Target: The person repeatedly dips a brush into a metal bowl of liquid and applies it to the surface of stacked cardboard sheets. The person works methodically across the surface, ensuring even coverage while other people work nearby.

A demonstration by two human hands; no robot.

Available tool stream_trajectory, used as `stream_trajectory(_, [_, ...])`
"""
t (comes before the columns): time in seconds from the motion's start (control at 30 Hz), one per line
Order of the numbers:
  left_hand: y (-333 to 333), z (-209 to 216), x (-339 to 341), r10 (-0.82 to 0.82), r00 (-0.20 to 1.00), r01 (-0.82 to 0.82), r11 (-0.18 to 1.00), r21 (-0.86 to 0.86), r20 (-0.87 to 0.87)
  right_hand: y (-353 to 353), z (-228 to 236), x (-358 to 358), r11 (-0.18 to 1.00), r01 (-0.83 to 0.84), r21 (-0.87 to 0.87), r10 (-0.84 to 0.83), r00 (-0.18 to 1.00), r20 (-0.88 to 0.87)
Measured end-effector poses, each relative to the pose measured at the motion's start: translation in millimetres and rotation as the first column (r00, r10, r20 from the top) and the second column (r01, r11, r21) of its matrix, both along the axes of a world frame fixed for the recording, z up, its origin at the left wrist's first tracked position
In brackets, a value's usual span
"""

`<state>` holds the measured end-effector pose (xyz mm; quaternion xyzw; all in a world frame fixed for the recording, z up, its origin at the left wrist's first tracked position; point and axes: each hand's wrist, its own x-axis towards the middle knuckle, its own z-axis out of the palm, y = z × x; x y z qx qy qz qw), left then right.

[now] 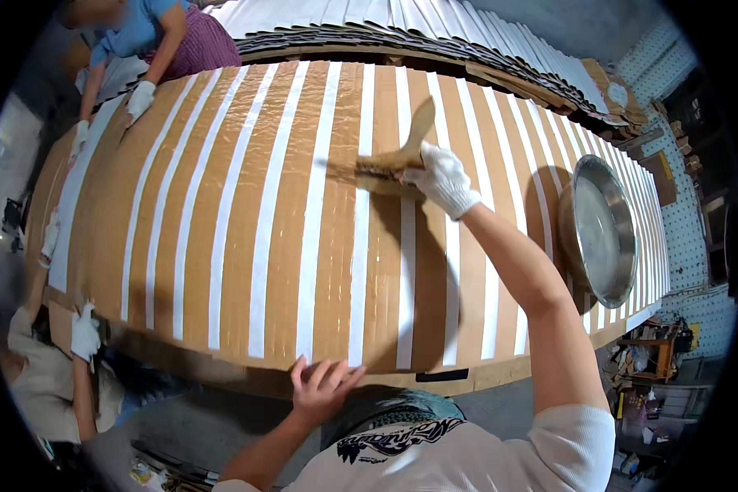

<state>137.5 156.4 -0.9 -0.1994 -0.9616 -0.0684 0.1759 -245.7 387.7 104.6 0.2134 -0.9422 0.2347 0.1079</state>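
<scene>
My right hand (441, 182), in a white knitted glove, grips a wide brush (419, 129) with a light wooden handle. The brush's dark bristle edge is over brown and white strips laid side by side across a long table. My bare left hand (320, 392) rests at the table's near edge, fingers apart, holding nothing. Left of the brush, the brown strips (231, 221) look wet and shiny; those under my right arm look duller. To the right, a round metal basin (567, 238) stands on the strips with cloudy liquid inside.
Two people work at the table's left end; gloved hands (142, 100) show at the far side and another gloved hand (85, 332) at the near side. Behind the table lies a long stack of layered white sheets (369, 18). Cluttered shelves (652, 361) stand at the right.
</scene>
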Motion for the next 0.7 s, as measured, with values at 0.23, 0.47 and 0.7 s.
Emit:
stream_trajectory(0.23, [-5.5, -28.7, 10.6, -0.01, 0.998, 0.004, 0.996, -0.087, -0.064, -17.2, -19.6, -185.4, 0.979, 0.007, -0.203, 0.036, 0.978, 0.206])
stream_trajectory(0.47, [2.3, -37.5, 10.2, 0.084, 0.993, -0.099, 0.977, -0.19, -0.088, -25.3, -45.3, -298.7, 0.989, 0.145, -0.04, -0.147, 0.989, -0.035])
stream_trajectory(0.7, [-4.3, -30.1, 9.7, 0.007, 1.0, -0.008, 0.999, -0.045, -0.02, -7.2, -64.8, -238.0, 0.985, 0.116, 0.13, -0.079, 0.962, -0.262])
